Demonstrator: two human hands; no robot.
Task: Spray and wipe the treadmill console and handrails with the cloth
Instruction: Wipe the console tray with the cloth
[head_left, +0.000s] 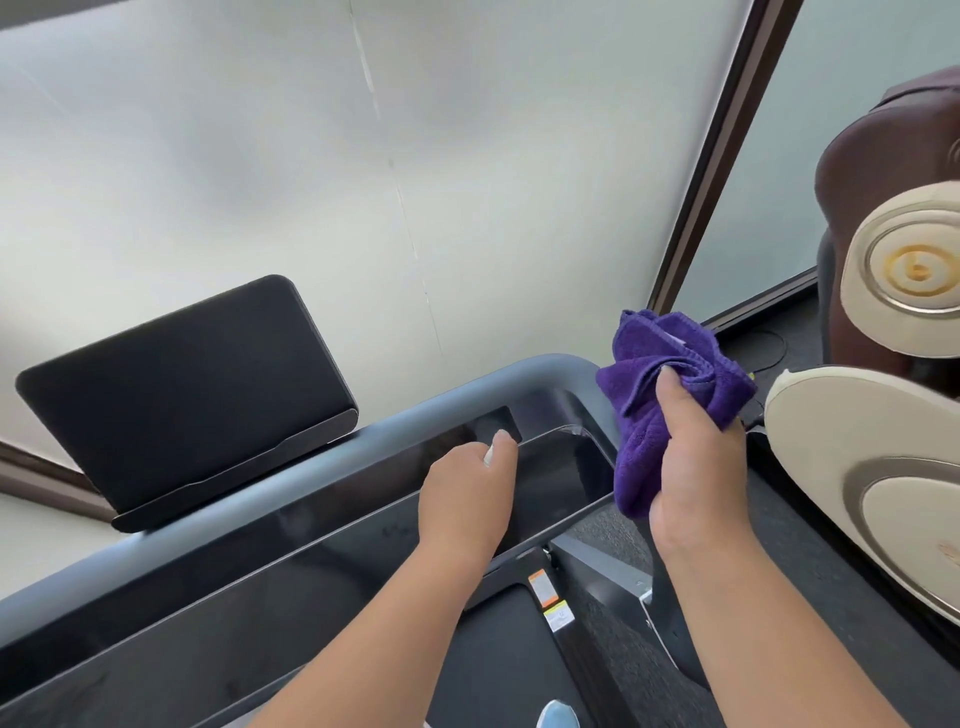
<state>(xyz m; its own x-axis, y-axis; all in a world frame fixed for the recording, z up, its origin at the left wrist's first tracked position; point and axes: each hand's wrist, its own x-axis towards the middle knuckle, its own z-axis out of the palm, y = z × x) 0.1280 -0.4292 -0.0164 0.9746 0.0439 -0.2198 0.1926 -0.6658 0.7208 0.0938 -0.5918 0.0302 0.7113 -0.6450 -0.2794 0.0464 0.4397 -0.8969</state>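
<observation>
At the bottom edge a blue shoe (558, 714) stands on the dark treadmill belt (498, 649), with orange and yellow warning stickers (548, 597) on the frame just beside it. Two bare forearms reach up from there.

The right hand (701, 467) is raised to the right of the machine, its fingers and thumb curled round a bunched purple cloth (670, 384); the cloth hangs in the air, apart from any surface. The left hand (467, 488) is lower and further left, over the glossy black console (322, 551). Its fingers are curled round something small and white, of which only a sliver shows at the fingertips; this may be the spray bottle, but it is too hidden to be sure.

The console runs as a long strip from lower left to upper right, and the grey handrail (208, 519) follows the same line just behind it, bending round at a corner close beside the cloth. So the cloth lies to the right of the console's right end and above it; the right hand is the nearer one for wiping, and the stroke would probably run down and leftward along that long axis.

Beyond the rail a dark screen (176, 389) stands tilted against a frosted glass wall (363, 182). A brown and cream massage chair (893, 260) sits at far right.
</observation>
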